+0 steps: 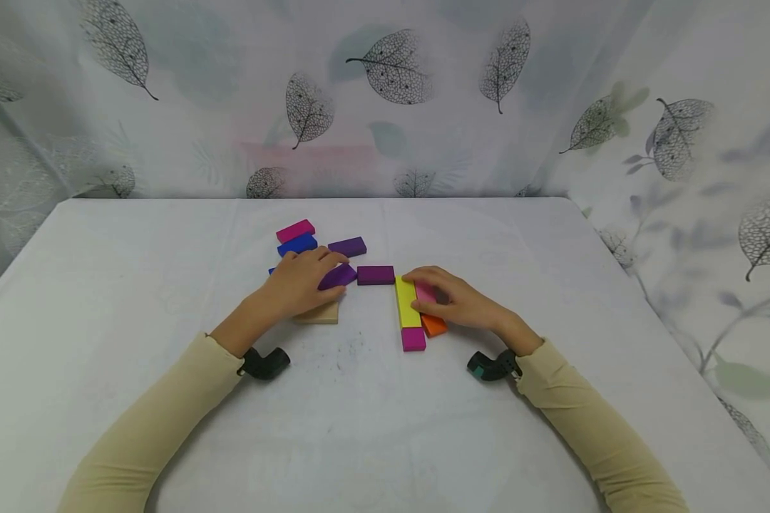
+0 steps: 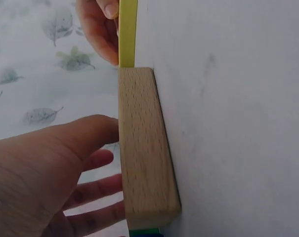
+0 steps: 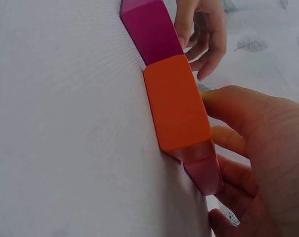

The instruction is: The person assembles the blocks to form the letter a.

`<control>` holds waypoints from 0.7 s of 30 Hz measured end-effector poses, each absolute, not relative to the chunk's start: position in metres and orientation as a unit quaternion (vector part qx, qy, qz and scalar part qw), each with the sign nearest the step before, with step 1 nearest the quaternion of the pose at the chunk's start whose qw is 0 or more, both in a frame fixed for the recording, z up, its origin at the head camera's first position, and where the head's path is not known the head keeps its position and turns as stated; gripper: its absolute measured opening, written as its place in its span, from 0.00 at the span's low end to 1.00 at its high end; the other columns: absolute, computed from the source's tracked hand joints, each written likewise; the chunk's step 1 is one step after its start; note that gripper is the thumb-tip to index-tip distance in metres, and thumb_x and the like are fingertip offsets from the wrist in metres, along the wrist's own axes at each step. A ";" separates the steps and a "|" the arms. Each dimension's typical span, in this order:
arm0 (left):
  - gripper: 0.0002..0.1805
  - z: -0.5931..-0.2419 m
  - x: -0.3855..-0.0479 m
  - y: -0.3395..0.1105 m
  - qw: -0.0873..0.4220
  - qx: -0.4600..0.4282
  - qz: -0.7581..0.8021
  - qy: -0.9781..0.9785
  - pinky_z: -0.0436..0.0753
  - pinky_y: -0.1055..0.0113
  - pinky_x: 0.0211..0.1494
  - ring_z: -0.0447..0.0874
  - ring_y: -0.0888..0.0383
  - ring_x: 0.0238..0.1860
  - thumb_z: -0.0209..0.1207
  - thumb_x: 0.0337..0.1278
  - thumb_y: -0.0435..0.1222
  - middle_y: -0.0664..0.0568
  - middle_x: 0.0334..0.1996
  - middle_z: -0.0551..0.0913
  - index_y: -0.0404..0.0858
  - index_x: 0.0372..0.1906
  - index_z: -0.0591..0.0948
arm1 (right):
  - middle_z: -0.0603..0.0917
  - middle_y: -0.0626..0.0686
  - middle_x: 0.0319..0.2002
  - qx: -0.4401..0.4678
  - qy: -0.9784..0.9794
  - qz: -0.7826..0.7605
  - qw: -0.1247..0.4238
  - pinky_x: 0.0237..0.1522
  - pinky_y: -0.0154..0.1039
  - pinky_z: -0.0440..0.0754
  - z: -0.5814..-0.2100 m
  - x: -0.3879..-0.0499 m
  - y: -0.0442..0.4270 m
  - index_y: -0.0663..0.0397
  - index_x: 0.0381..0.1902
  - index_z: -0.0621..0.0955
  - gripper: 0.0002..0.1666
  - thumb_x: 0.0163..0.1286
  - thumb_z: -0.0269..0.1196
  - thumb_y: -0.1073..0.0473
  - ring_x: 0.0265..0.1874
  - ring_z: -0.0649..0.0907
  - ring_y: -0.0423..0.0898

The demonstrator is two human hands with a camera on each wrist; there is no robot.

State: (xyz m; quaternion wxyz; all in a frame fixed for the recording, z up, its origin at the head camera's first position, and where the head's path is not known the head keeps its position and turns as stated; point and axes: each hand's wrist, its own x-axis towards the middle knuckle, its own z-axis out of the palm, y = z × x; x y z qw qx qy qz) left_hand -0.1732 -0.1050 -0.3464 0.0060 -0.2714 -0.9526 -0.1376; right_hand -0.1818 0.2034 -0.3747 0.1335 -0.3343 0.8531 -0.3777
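My left hand (image 1: 301,281) holds a purple block (image 1: 338,276) between thumb and fingers. Just below that hand lies a plain wooden block (image 1: 321,314), which fills the middle of the left wrist view. My right hand (image 1: 455,299) grips a long yellow block (image 1: 407,303), its thumb on the near side and a finger at the far end. Beside the yellow one, partly under the hand, are a pink block (image 1: 425,292) and an orange block (image 1: 433,325). A magenta block (image 1: 413,339) touches the yellow block's near end; a dark purple block (image 1: 375,275) lies between the hands.
Behind my left hand lie a pink-red block (image 1: 296,231), a blue block (image 1: 297,244) and another purple block (image 1: 347,247). Another blue piece is mostly hidden by that hand. A white cloth covers the table (image 1: 359,434), and a leaf-patterned curtain (image 1: 231,85) hangs behind it.
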 end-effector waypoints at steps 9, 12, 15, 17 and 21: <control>0.22 -0.343 -0.171 -0.107 0.022 -0.285 -0.151 -0.946 0.71 0.43 0.57 0.75 0.44 0.60 0.62 0.62 0.46 0.43 0.55 0.79 0.41 0.59 0.79 | 0.69 0.57 0.66 -0.336 0.852 -0.379 0.131 0.70 0.55 0.61 -0.371 -0.181 0.203 0.56 0.67 0.71 0.30 0.69 0.63 0.60 0.67 0.66 0.54; 0.19 -0.342 -0.168 -0.108 0.040 -0.291 -0.153 -0.943 0.73 0.45 0.55 0.77 0.47 0.57 0.62 0.62 0.45 0.44 0.51 0.81 0.40 0.54 0.82 | 0.69 0.58 0.67 -0.339 0.851 -0.380 0.130 0.69 0.57 0.61 -0.371 -0.180 0.203 0.57 0.67 0.71 0.30 0.69 0.63 0.60 0.68 0.66 0.55; 0.15 -0.343 -0.164 -0.112 0.058 -0.298 -0.152 -0.941 0.75 0.50 0.49 0.80 0.49 0.50 0.62 0.61 0.44 0.46 0.45 0.83 0.39 0.46 0.84 | 0.69 0.59 0.67 -0.339 0.850 -0.382 0.131 0.69 0.58 0.60 -0.371 -0.180 0.203 0.58 0.67 0.71 0.30 0.69 0.63 0.60 0.68 0.66 0.56; 0.12 -0.343 -0.162 -0.115 0.067 -0.307 -0.156 -0.937 0.77 0.54 0.46 0.81 0.51 0.44 0.63 0.60 0.42 0.47 0.40 0.84 0.39 0.41 0.85 | 0.69 0.59 0.67 -0.339 0.849 -0.383 0.132 0.69 0.58 0.60 -0.371 -0.180 0.203 0.58 0.67 0.71 0.30 0.69 0.63 0.60 0.68 0.65 0.56; 0.09 -0.344 -0.157 -0.120 0.072 -0.337 -0.180 -0.921 0.78 0.63 0.38 0.79 0.56 0.34 0.65 0.57 0.42 0.52 0.32 0.83 0.39 0.36 0.85 | 0.69 0.58 0.67 -0.337 0.849 -0.384 0.135 0.70 0.58 0.59 -0.371 -0.179 0.203 0.57 0.67 0.71 0.30 0.69 0.63 0.59 0.68 0.65 0.55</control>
